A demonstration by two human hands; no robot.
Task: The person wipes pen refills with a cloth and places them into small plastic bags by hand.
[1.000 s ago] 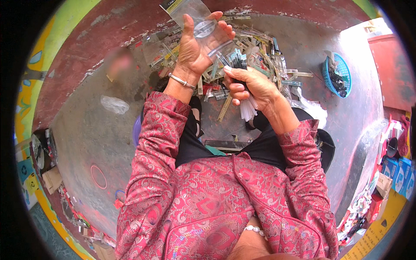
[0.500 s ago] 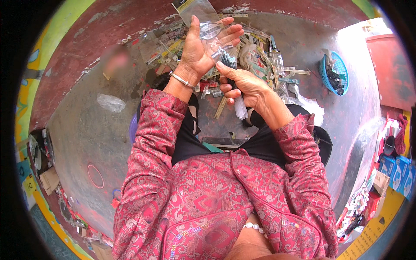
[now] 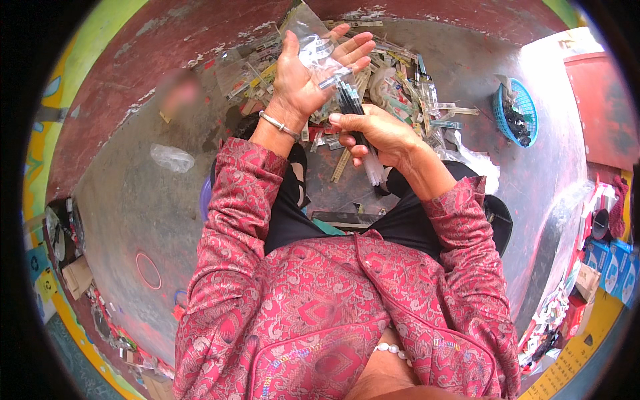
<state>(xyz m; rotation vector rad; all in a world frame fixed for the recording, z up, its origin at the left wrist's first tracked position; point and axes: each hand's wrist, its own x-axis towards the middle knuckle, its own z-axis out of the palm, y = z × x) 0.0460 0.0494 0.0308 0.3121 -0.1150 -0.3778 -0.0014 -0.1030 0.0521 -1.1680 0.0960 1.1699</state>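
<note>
My left hand (image 3: 294,88) is turned palm up with its fingers spread, a silver bangle on the wrist. Across its palm and fingers lies a clear plastic bag (image 3: 316,51). A bundle of pen refills (image 3: 349,100), dark at the far part and whitish at the near end, is gripped in my right hand (image 3: 387,135), thumb on top. The far tips of the refills meet the near end of the bag at the left palm. Whether the tips are inside the bag I cannot tell.
A heap of loose pieces and wrappers (image 3: 400,90) covers the floor beyond my hands. At the right stands a blue basket (image 3: 531,113) with black things in it. A crumpled clear bag (image 3: 172,158) and a pink ring (image 3: 148,270) lie on the left floor.
The refill bundle has tilted and spread slightly under my right hand. The plastic bag has shifted a little on my left palm, its far end now tipped to the right.
</note>
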